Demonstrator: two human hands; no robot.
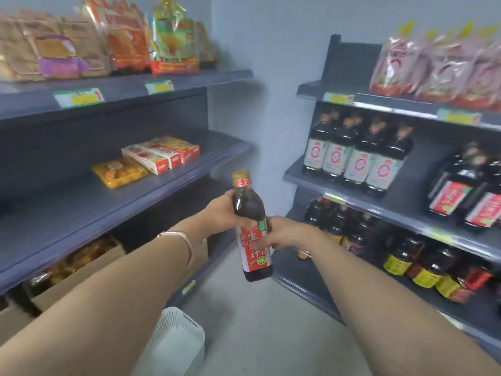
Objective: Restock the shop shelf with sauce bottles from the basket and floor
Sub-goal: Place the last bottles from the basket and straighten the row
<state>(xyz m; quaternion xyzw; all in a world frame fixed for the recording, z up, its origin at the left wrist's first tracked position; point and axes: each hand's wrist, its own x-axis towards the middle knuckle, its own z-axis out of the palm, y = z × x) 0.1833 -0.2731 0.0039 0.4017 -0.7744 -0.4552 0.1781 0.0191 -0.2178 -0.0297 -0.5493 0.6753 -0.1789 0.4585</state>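
- The right shelf carried rows of dark sauce bottles: white labels with a red ring on the middle board, and yellow labels on the board below.
- The left shelf held boxed and bagged snacks.
- A white basket stood on the floor by the left forearm.
- The sauce bottle was upright in the air between the shelves; its neck tag read 海天 and its red label showed 生.
- The left hand clasped its shoulder.
- The right hand wrapped blurred fingers round the label.
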